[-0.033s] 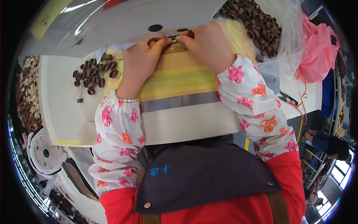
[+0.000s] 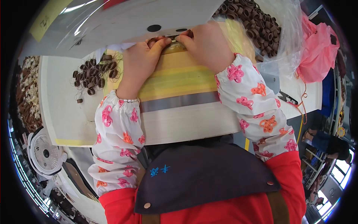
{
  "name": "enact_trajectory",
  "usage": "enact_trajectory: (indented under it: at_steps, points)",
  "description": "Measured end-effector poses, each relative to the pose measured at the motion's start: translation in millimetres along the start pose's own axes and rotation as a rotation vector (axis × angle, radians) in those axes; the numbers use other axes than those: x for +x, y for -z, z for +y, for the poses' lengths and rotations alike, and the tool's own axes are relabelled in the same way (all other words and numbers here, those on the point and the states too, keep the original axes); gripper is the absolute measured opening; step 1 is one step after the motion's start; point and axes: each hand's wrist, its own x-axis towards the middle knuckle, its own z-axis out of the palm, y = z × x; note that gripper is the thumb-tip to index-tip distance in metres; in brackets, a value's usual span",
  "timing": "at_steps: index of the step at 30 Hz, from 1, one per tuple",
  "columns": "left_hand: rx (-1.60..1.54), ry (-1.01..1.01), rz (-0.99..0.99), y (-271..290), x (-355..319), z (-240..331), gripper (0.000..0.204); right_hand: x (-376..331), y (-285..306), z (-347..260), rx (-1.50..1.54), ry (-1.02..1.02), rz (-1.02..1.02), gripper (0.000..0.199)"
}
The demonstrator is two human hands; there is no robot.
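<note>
Under the edge of a pale grey machine head, probably a sewing machine, both my hands meet with fingers closed. My left hand pinches from the left with thumb and fingertips. My right hand pinches from the right, its thumb close to the left one. A small dark piece shows between the fingertips, mostly hidden by the fingers and the machine, so I cannot make out what it is. Below them lies a bed covered with yellow tape. Small brown loops with loose threads lie beside my left wrist.
A clear plastic bag surrounds a heap of brown loops at the far right. Beside it is a pink plastic bag. Thread snips with an orange cord lie near my right sleeve. A white fan stands left of the table.
</note>
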Motion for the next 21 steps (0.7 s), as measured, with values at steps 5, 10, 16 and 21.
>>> enact_trajectory:
  at_steps: [5, 10, 16, 21]
  points:
    - [0.028, 0.008, 0.012, 0, -2, 7, 0.036, 0, 5, 0, -0.058, -0.016, -0.028, 0.016]
    - [0.001, 0.066, 0.007, 3, -2, 2, 0.034, 2, 0, -2, -0.016, -0.012, -0.051, 0.015]
    - [0.035, -0.018, -0.01, 0, 1, 8, 0.033, -1, 2, 3, -0.013, -0.066, -0.028, 0.013]
    - [0.167, -0.106, 0.07, 2, 0, -3, 0.027, -6, 1, -2, -0.007, -0.088, -0.016, 0.013]
